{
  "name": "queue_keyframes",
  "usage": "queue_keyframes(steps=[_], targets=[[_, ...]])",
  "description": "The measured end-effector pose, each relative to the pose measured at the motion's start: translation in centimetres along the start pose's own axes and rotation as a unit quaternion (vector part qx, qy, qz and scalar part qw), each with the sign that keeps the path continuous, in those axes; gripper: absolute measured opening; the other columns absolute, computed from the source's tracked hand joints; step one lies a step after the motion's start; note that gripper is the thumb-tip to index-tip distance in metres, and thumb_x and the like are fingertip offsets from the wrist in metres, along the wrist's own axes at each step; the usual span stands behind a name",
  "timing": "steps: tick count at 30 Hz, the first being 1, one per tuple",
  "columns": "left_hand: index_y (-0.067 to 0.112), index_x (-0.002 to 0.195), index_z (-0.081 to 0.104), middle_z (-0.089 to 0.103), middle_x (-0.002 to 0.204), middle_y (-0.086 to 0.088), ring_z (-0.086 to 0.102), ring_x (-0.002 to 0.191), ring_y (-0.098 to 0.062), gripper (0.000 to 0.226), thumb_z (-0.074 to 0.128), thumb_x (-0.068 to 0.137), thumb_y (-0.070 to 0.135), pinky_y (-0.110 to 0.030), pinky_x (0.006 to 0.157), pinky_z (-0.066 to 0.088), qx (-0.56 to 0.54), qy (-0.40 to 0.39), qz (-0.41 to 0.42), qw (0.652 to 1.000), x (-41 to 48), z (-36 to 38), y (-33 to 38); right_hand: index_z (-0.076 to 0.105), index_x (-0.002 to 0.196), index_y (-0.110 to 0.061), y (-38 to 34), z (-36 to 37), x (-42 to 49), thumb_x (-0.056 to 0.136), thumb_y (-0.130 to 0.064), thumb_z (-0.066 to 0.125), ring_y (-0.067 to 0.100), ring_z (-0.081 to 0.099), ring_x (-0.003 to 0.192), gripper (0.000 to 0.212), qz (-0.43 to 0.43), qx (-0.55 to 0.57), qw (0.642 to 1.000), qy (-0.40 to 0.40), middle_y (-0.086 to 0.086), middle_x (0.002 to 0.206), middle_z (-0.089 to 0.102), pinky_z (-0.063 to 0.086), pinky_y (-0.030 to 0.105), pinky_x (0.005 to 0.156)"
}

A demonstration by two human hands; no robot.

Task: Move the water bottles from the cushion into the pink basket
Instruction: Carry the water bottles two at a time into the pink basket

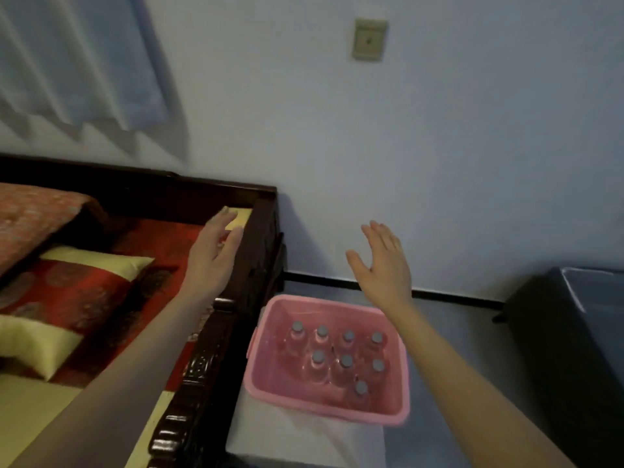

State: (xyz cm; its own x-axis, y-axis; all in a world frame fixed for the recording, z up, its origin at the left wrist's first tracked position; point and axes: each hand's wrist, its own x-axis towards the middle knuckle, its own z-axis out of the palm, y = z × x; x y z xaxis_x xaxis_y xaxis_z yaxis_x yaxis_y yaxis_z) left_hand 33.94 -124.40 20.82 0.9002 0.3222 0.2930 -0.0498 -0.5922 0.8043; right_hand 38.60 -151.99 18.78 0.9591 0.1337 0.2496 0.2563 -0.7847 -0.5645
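- Two hands are in view, both bare and both holding nothing.
- The left hand (216, 248) is stretched out flat with its fingers straight and close together and its thumb a little apart, palm down over the red cushion (162, 244).
- The right hand (381, 261) is spread wide open with fingers straight and thumb out to the side, raised in front of the wall.
- One pink basket (260, 373) sits below and just nearer than the right hand, and to the right of the left forearm.
- Eight water bottles (318, 361) stand upright in the basket, each with a grey cap. Four are in the far row, three in the next, and one is nearest, under the right forearm.
- One dark carved wooden bench frame (260, 251) runs between the two hands, and the left wrist crosses above its rail.
- One red and yellow pillow (77, 292) lies on the cushion left of the left forearm.
- One dark case (574, 332) stands well to the right of the right hand.
- One wall plate (369, 40) is high above the right hand.
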Motion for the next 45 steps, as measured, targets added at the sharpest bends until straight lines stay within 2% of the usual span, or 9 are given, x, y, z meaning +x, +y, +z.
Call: queue_keyframes(steps=[5,11,16,18,20,23,28,38,45], targets=[[0.023,0.144,0.04,0.029,0.156,0.006,0.022,0.143,-0.006,0.048,0.038,0.1,0.042,-0.03,0.115,0.02,0.034,0.13,0.01,0.991,-4.1,-10.4,4.6,0.03,0.149,-0.013,-8.9,-3.2,1.6,0.096,-0.046,0.047,0.017,0.013,0.147,0.064,-0.133,0.032,0.991,0.0,0.003,0.159,0.024,0.014,0.037,0.12],[0.029,0.147,0.033,0.029,0.155,0.008,0.024,0.138,-0.004,0.051,0.04,0.098,0.044,-0.025,0.108,0.021,0.107,0.239,-0.047,0.964,-13.8,-22.0,3.6,0.031,0.148,-0.017,-18.6,-1.4,-2.2,0.091,-0.046,0.054,0.015,0.014,0.147,0.068,-0.246,0.07,0.966,-0.043,0.001,0.158,0.026,0.011,0.038,0.12],[0.013,0.144,0.039,0.043,0.146,-0.018,0.039,0.135,-0.03,0.05,0.052,0.096,0.022,-0.04,0.109,0.032,0.152,0.355,-0.109,0.916,-21.0,-31.7,2.9,0.029,0.149,-0.021,-28.1,1.3,-5.0,0.088,-0.051,0.056,0.012,0.012,0.147,0.073,-0.329,0.118,0.932,-0.092,-0.002,0.158,0.024,0.011,0.04,0.121],[0.012,0.143,0.04,0.045,0.145,-0.01,0.041,0.129,-0.013,0.051,0.054,0.095,0.02,-0.022,0.103,0.03,0.184,0.396,-0.121,0.892,-24.7,-35.6,2.3,0.028,0.149,-0.023,-32.8,3.2,-7.0,0.087,-0.053,0.057,0.011,0.011,0.147,0.075,-0.356,0.138,0.916,-0.126,-0.004,0.159,0.023,0.016,0.043,0.12],[0.012,0.144,0.039,0.043,0.146,-0.006,0.038,0.127,-0.006,0.052,0.054,0.095,0.021,-0.017,0.101,0.025,0.198,0.412,-0.141,0.878,-27.3,-37.6,1.8,0.027,0.149,-0.023,-35.5,4.8,-8.7,0.086,-0.053,0.059,0.012,0.012,0.147,0.077,-0.365,0.159,0.905,-0.148,-0.004,0.158,0.023,0.021,0.046,0.119],[0.012,0.145,0.037,0.039,0.15,-0.009,0.036,0.137,-0.02,0.053,0.054,0.095,0.02,-0.026,0.106,0.024,0.205,0.436,-0.193,0.855,-32.6,-40.9,-0.2,0.028,0.149,-0.023,-39.6,8.4,-12.9,0.085,-0.053,0.061,0.012,0.014,0.146,0.078,-0.385,0.176,0.885,-0.194,-0.004,0.158,0.024,0.024,0.046,0.117],[0.013,0.144,0.04,0.041,0.15,-0.009,0.037,0.138,-0.023,0.055,0.057,0.093,0.021,-0.03,0.106,0.026,0.22,0.459,-0.239,0.827,-38.0,-47.7,-4.1,0.027,0.149,-0.026,-45.3,14.6,-18.2,0.084,-0.054,0.062,0.012,0.014,0.146,0.08,-0.378,0.187,0.876,-0.235,-0.006,0.158,0.022,0.024,0.044,0.117],[0.018,0.141,0.045,0.039,0.151,-0.002,0.035,0.138,-0.02,0.062,0.068,0.085,0.029,-0.035,0.107,0.027,0.241,0.42,-0.282,0.828,-43.9,-62.1,-13.0,0.033,0.146,-0.02,-54.9,25.5,-24.1,0.08,-0.06,0.062,0.016,0.023,0.144,0.082,-0.322,0.157,0.901,-0.244,0.0,0.155,0.031,0.026,0.033,0.11],[0.013,0.141,0.044,0.039,0.151,-0.005,0.034,0.139,-0.019,0.063,0.068,0.085,0.028,-0.036,0.113,0.028,0.174,0.44,-0.251,0.845,-36.9,-71.8,-20.5,0.036,0.143,-0.02,-66.0,30.8,-20.4,0.084,-0.054,0.061,0.023,0.034,0.138,0.073,-0.306,0.173,0.915,-0.196,0.004,0.149,0.039,0.032,0.041,0.108]])
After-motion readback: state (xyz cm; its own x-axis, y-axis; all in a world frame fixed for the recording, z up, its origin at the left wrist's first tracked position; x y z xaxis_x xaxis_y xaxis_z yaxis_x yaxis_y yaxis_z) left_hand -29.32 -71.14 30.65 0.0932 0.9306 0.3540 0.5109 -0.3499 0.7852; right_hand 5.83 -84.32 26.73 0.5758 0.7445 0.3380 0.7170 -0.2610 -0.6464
